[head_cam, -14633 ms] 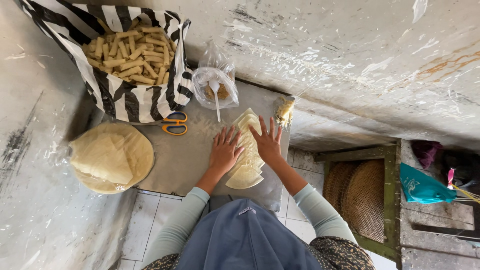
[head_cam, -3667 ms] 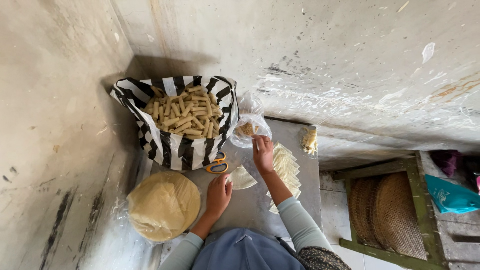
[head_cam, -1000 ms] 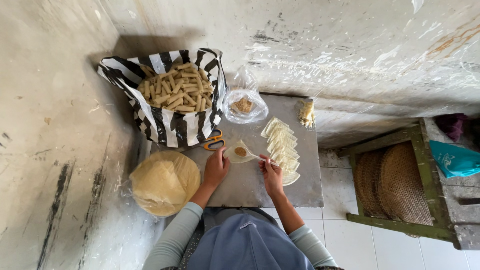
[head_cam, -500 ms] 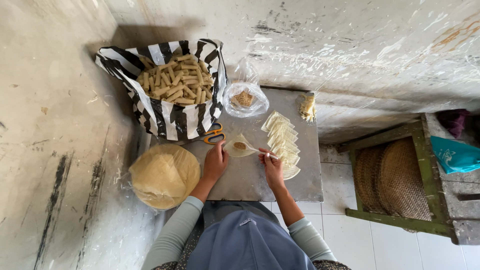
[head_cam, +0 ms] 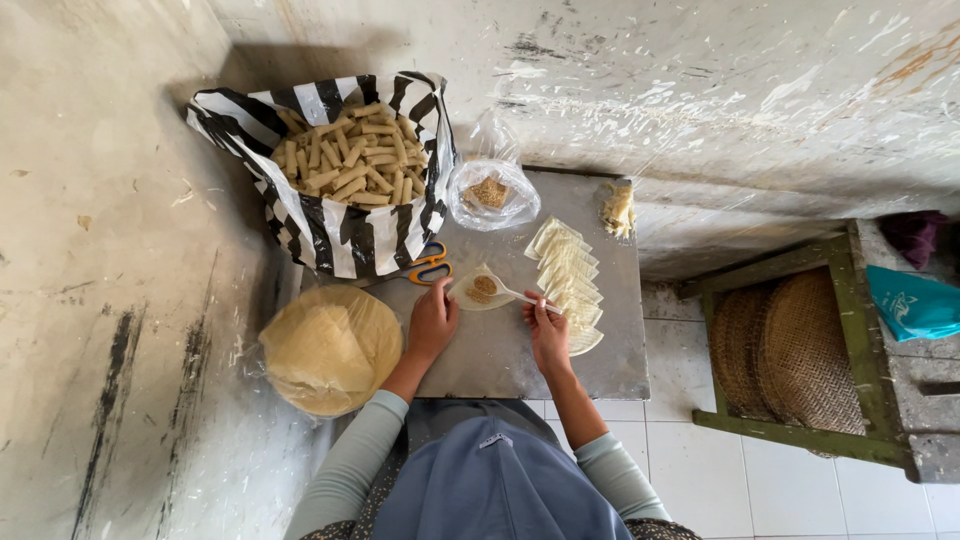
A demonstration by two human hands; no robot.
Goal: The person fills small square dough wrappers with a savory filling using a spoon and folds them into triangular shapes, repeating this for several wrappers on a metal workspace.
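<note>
While right hand (head_cam: 548, 335) holds one spoon (head_cam: 515, 292), left hand (head_cam: 432, 322) steadies one wrapper (head_cam: 480, 290)

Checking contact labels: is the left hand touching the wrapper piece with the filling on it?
Touching. The head view shows the left hand with its fingertips resting on the near edge of the wrapper piece, no gap visible, while the right hand holds the spoon over it.

Striped bag (head_cam: 340, 235) of rolled sticks upper left; orange scissors (head_cam: 432, 265) beside it; round wrapper stack (head_cam: 330, 347) lower left; woven trays (head_cam: 790, 350) right; teal bag (head_cam: 912, 303) far right.
</note>
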